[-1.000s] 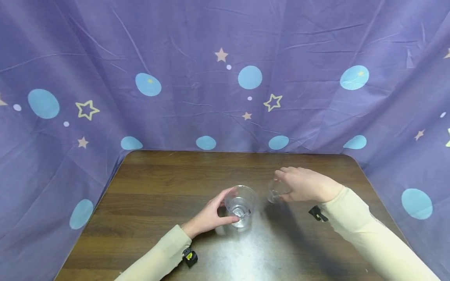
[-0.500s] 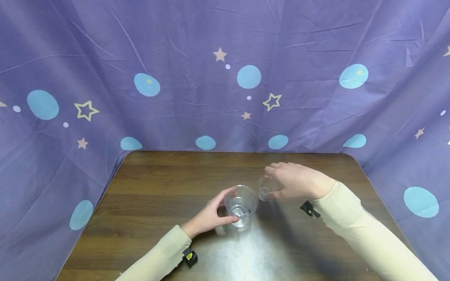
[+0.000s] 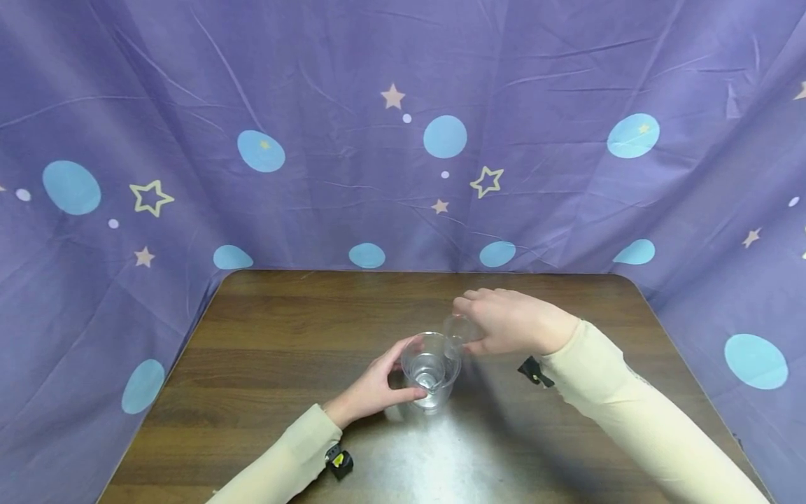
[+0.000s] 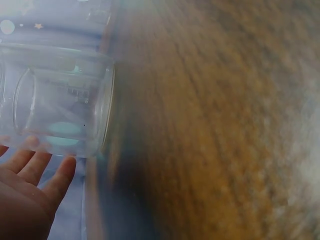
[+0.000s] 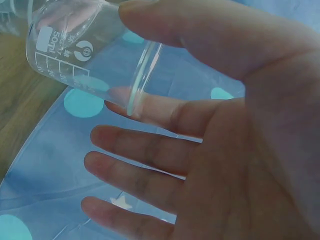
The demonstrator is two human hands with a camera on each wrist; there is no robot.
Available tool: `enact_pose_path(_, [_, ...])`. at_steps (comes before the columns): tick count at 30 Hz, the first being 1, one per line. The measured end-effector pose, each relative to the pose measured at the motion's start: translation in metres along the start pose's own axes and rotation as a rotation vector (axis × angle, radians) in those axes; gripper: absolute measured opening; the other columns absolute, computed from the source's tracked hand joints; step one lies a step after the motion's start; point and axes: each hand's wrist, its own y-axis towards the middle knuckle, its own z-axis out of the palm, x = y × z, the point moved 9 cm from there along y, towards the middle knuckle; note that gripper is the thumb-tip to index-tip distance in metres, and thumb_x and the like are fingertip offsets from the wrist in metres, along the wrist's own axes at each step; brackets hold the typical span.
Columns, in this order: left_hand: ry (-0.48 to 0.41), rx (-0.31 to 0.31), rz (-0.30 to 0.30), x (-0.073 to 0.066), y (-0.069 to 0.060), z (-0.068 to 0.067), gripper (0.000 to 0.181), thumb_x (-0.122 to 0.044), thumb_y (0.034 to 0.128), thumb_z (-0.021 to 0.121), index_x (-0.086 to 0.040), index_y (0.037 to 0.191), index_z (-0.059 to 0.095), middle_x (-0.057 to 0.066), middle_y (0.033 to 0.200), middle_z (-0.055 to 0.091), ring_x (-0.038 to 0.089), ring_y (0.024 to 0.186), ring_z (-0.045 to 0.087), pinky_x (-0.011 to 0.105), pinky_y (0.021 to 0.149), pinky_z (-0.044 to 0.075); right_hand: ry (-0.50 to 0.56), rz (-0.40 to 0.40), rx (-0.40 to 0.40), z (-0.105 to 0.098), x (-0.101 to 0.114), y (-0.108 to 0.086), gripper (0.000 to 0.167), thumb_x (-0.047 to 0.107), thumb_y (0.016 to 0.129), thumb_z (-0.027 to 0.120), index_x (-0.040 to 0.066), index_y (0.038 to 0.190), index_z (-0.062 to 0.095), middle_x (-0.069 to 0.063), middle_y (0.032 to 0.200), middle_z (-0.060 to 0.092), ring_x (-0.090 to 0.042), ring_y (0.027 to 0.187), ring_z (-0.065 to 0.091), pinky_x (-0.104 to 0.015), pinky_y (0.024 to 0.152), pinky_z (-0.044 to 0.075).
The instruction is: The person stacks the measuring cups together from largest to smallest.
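Note:
A large clear glass beaker (image 3: 431, 367) stands on the table, and my left hand (image 3: 376, 387) holds it from the left with thumb and fingers round its side. An inner outline shows inside this beaker, looking like a smaller glass vessel; reflections blur it. My right hand (image 3: 506, 322) pinches a small glass beaker (image 5: 75, 65) near its rim, between thumb and index finger, the other fingers spread loosely. White marks with "50ml" are printed on its wall. In the head view the small beaker overlaps the large one's right rim; whether they touch I cannot tell.
The brown wooden table (image 3: 283, 329) runs back to a purple curtain (image 3: 327, 140) with blue dots and stars, which also hangs on both sides. Bright glare lies on the tabletop in front of the large beaker.
My right hand has moved left with the small beaker, from a gap beside the large beaker to its right rim. My left hand and the large beaker have stayed put.

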Motion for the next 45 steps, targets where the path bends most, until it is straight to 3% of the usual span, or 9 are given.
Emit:
enact_pose_path(12, [0.016, 0.004, -0.001, 0.001, 0.000, 0.000, 0.087, -0.026, 0.0871, 0.086, -0.018, 0.160, 0.039, 0.008, 0.154, 0.054, 0.024, 0.140, 0.051, 0.040, 0.109, 0.050, 0.024, -0.007, 0.039, 0.012, 0.010, 0.014, 0.046, 0.035, 0.085, 0.084, 0.009, 0.120, 0.067, -0.006, 0.115, 0.069, -0.030, 0.105, 0.068, -0.047, 0.093, 0.057])
enact_pose_path(19, [0.010, 0.004, -0.005, 0.003, -0.001, 0.000, 0.087, -0.024, 0.0875, 0.086, -0.020, 0.159, 0.038, 0.006, 0.153, 0.054, 0.023, 0.140, 0.051, 0.041, 0.109, 0.050, 0.017, -0.041, 0.041, 0.018, 0.016, 0.018, 0.043, 0.028, 0.083, 0.084, 0.009, 0.118, 0.068, -0.005, 0.110, 0.069, -0.029, 0.100, 0.068, -0.046, 0.089, 0.058])
enact_pose_path(28, [0.009, -0.011, -0.012, 0.004, 0.000, 0.000, 0.091, -0.015, 0.0847, 0.087, -0.013, 0.160, 0.036, 0.012, 0.155, 0.052, 0.029, 0.140, 0.050, 0.044, 0.109, 0.051, 0.003, -0.082, 0.039, 0.029, 0.019, 0.024, 0.041, 0.029, 0.082, 0.086, 0.011, 0.115, 0.068, -0.005, 0.108, 0.068, -0.029, 0.100, 0.068, -0.046, 0.087, 0.059])
enact_pose_path(36, [0.018, 0.015, -0.024, 0.006, 0.000, 0.000, 0.087, -0.025, 0.0881, 0.086, -0.021, 0.160, 0.037, 0.005, 0.157, 0.050, 0.023, 0.140, 0.049, 0.042, 0.110, 0.050, 0.022, -0.092, 0.055, 0.041, 0.020, 0.028, 0.045, 0.029, 0.083, 0.087, 0.015, 0.122, 0.068, -0.007, 0.113, 0.067, -0.030, 0.103, 0.069, -0.048, 0.090, 0.059])
enact_pose_path(45, [0.030, 0.014, -0.004, 0.006, 0.001, 0.000, 0.087, -0.027, 0.0876, 0.086, -0.016, 0.159, 0.038, 0.007, 0.159, 0.047, 0.026, 0.138, 0.051, 0.042, 0.110, 0.050, 0.009, -0.120, 0.057, 0.052, 0.021, 0.033, 0.048, 0.030, 0.082, 0.088, 0.017, 0.123, 0.068, -0.005, 0.111, 0.066, -0.028, 0.101, 0.069, -0.047, 0.086, 0.060])
